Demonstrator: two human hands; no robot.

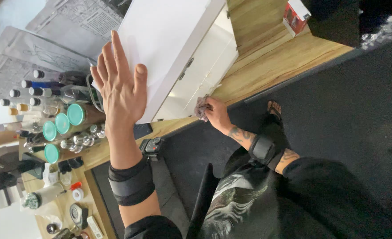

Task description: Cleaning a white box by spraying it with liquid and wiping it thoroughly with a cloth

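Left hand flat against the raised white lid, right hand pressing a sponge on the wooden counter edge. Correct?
Not quite: the right hand holds a crumpled cloth, not a sponge, against the counter edge. The head view shows it. The left hand is indeed spread flat against the raised white lid.

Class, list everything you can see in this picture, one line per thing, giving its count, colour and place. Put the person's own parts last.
white box: one, white, on the wooden desk, lid raised
lid: one, white, propped open against the left hand
wooden desk: one, light brown, across the upper picture
cloth: one, greyish pink, at the desk edge beside the box
teal-capped jars: four, brown with teal caps, left of the box
small bottles: several, dark and white caps, left edge
red carton: one, red and white, top right
printed sheets: several, grey, top left
left hand: open, flat against the lid
right hand: gripping the cloth
wrist straps: two, black, one per forearm
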